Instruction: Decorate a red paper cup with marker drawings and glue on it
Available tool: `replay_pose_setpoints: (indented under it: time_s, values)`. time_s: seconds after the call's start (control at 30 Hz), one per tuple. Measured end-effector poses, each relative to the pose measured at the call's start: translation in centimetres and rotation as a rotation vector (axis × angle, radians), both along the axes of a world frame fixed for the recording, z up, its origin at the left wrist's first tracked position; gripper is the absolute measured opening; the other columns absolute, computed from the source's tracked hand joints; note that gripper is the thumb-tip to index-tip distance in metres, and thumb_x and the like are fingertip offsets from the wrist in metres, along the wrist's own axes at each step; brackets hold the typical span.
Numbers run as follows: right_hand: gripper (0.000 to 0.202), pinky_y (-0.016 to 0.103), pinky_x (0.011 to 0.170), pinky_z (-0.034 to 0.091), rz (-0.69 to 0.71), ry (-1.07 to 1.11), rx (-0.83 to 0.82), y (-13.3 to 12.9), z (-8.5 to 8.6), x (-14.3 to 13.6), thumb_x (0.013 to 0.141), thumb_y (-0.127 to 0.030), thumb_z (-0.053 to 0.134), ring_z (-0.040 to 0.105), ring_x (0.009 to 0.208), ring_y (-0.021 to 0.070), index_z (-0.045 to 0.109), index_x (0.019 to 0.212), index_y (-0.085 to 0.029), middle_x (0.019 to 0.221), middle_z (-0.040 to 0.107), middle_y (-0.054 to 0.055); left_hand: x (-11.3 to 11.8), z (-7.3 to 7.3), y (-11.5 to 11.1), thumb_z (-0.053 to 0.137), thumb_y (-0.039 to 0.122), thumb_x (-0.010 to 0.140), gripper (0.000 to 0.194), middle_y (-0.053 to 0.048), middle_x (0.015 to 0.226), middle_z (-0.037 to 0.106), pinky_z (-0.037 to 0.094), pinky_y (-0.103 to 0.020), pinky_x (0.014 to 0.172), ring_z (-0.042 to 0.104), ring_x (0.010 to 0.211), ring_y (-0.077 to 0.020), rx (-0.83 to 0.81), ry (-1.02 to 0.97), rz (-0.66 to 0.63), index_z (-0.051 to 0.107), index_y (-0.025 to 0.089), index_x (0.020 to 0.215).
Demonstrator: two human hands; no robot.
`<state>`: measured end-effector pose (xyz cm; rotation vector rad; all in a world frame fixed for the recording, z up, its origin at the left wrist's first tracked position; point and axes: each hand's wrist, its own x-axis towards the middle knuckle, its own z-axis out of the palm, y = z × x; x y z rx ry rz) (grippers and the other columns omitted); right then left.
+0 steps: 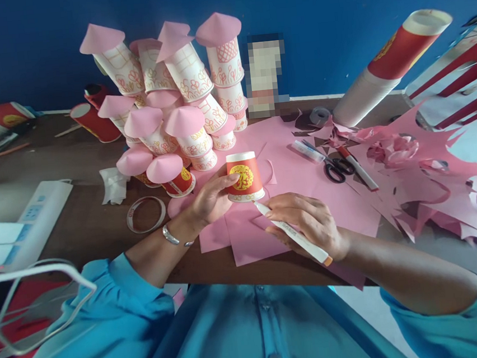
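My left hand (pixel 211 195) grips a red paper cup (pixel 243 177) with a yellow round print, its white rim facing down. Small yellowish marks show along that rim. Between the fingers of my right hand (pixel 305 220) is a white marker (pixel 292 235) with an orange end; its tip is at the rim, though I cannot tell if it touches. Pink paper sheets (pixel 265 244) lie beneath both hands. Just beyond my left hand stand several decorated cup towers with pink cone tops, among them a short red one (pixel 177 179).
A roll of tape (pixel 146 214) lies left. Black scissors (pixel 339 168), a red-and-white marker (pixel 360 172) and cut pink scraps (pixel 438 193) are at right. A tall stack of cups (pixel 380 75) leans behind them. Blue wall (pixel 324 19) closes off the back.
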<state>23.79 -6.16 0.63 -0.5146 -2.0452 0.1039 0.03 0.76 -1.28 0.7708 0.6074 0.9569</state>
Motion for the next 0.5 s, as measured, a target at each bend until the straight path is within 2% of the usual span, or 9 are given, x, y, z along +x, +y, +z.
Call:
replay_pose_setpoints:
  time_s: [0.1, 0.17, 0.33, 0.43, 0.5]
  values:
    - [0.033, 0.042, 0.092, 0.080, 0.001, 0.007, 0.003, 0.09, -0.25, -0.07, 0.109, -0.015, 0.080, 0.090, 0.112, 0.0289, 0.071, 0.140, -0.017, 0.108, 0.087, 0.011, -0.12, 0.06, 0.20, 0.091, 0.029, 0.090, 0.022, -0.001, 0.094, 0.081, 0.063, -0.032, 0.085, 0.076, 0.087, -0.0193, -0.048, -0.054, 0.029, 0.077, 0.021, 0.104]
    - [0.027, 0.042, 0.095, 0.081, 0.004, -0.003, 0.006, 0.06, -0.32, -0.15, 0.111, -0.016, 0.079, 0.091, 0.114, 0.0289, 0.072, 0.137, -0.017, 0.108, 0.087, 0.011, -0.08, 0.13, 0.20, 0.091, 0.031, 0.090, 0.023, -0.001, 0.093, 0.081, 0.064, -0.035, 0.086, 0.077, 0.089, -0.0213, -0.034, -0.049, 0.007, 0.076, 0.022, 0.105]
    - [0.026, 0.040, 0.097, 0.080, 0.027, -0.050, -0.005, -0.27, -0.32, -0.25, 0.111, -0.015, 0.078, 0.090, 0.118, 0.0281, 0.071, 0.136, -0.014, 0.120, 0.089, 0.016, 0.33, 0.68, -0.31, 0.100, 0.059, 0.087, 0.049, -0.005, 0.107, 0.085, 0.068, -0.046, 0.102, 0.082, 0.115, -0.0318, 0.117, 0.041, -0.096, 0.079, 0.024, 0.115]
    - [0.026, 0.042, 0.096, 0.080, 0.043, -0.062, -0.009, -0.44, -0.28, -0.19, 0.111, -0.015, 0.079, 0.090, 0.114, 0.0284, 0.070, 0.136, -0.014, 0.118, 0.088, 0.017, 0.28, 0.64, -0.40, 0.103, 0.055, 0.085, 0.050, -0.007, 0.116, 0.085, 0.067, -0.048, 0.106, 0.081, 0.125, -0.0339, 0.136, 0.081, -0.100, 0.079, 0.024, 0.117]
    - [0.024, 0.042, 0.093, 0.080, 0.039, -0.061, 0.002, -0.43, -0.22, -0.11, 0.111, -0.015, 0.079, 0.090, 0.109, 0.0286, 0.070, 0.133, -0.013, 0.112, 0.087, 0.017, 0.02, 0.20, -0.18, 0.102, 0.053, 0.085, 0.046, -0.007, 0.115, 0.085, 0.068, -0.049, 0.107, 0.080, 0.125, -0.0341, 0.092, 0.078, -0.040, 0.079, 0.024, 0.112]
